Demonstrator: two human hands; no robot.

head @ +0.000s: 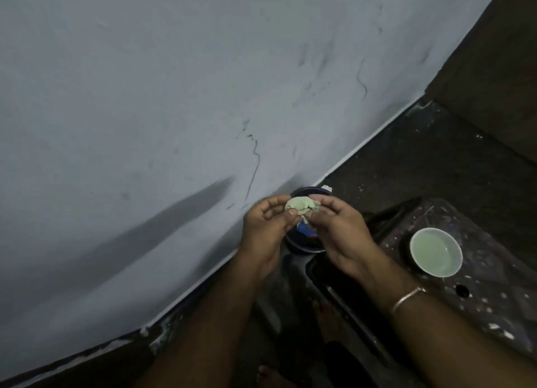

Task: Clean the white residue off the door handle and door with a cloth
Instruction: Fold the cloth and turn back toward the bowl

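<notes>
Near the grey-white scuffed wall [145, 96], my left hand [266, 227] and right hand [340, 230] both pinch a small crumpled pale-green cloth [302, 207] between them, above what looks like a dark round tin [305, 242]; right, a white cup of pale liquid [436, 252].

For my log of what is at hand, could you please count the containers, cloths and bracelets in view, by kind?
Containers: 2, a white cup of pale liquid and a dark round tin
Cloths: 1, the cloth pinched between left hand and right hand
Bracelets: 1, the bracelet
Total: 4
</notes>
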